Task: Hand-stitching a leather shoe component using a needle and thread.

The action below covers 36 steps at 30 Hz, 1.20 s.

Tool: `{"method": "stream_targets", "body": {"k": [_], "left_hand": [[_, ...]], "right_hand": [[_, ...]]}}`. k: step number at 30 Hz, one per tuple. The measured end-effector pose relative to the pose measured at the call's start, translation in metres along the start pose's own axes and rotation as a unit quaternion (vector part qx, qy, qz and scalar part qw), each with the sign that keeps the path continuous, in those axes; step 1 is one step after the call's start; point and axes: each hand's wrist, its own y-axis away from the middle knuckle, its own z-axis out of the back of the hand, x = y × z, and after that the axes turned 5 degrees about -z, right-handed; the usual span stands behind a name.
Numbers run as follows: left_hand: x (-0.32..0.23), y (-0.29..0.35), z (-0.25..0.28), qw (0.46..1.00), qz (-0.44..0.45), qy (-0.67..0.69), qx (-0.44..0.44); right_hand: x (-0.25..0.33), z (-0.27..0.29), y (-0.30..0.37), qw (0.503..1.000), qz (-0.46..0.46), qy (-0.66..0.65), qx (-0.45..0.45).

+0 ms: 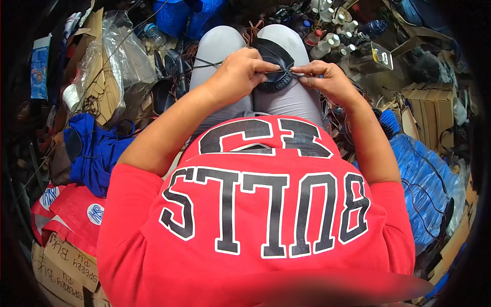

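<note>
A black leather shoe upper [276, 82] with a puckered, gathered edge rests on my right thigh, near the knee. My left hand [240, 69] comes in from its left side, fingers closed in a pinch over the leather's middle. Facing it, my right hand [326, 79] pinches at the same spot from the right, with thumb and index fingertips close to the left ones. Thin dark cord [207, 64] stretches from the left hand across my left leg. What exactly lies between the fingertips is too small to make out.
Bottles [327, 43] crowd the far right, beyond my knees. Clear plastic [120, 61] and cardboard lie at the left, above blue cloth [94, 153] and red bags [71, 215]. Cardboard boxes [432, 110] and a blue plastic bag [422, 184] sit at the right.
</note>
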Motion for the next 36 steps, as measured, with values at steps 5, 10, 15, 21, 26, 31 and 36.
{"method": "stream_targets", "body": {"k": [5,10,15,21,26,31,36], "left_hand": [[0.006,0.000,-0.019,0.951,0.203,0.230,-0.049],[0.002,-0.013,-0.029,0.918,0.252,0.302,-0.057],[-0.001,-0.021,-0.032,0.912,0.259,0.312,-0.058],[-0.010,-0.038,-0.004,0.993,0.105,-0.009,0.057],[0.010,-0.020,0.007,0.998,0.041,-0.045,0.031],[0.000,-0.022,0.006,0.968,0.192,0.127,0.095],[-0.009,-0.031,0.004,0.977,0.168,0.076,0.105]], "right_hand": [[0.001,-0.007,-0.001,0.983,-0.040,-0.179,-0.014],[-0.001,-0.007,-0.005,0.983,-0.037,-0.181,-0.021],[0.010,-0.004,-0.012,0.985,-0.026,-0.172,-0.006],[0.012,-0.004,-0.018,0.996,0.002,-0.092,0.006],[-0.005,0.012,-0.009,0.990,0.000,-0.138,-0.025],[-0.015,0.001,0.001,0.986,0.031,-0.143,-0.080],[-0.016,0.004,0.027,0.989,-0.010,-0.115,-0.097]]}}
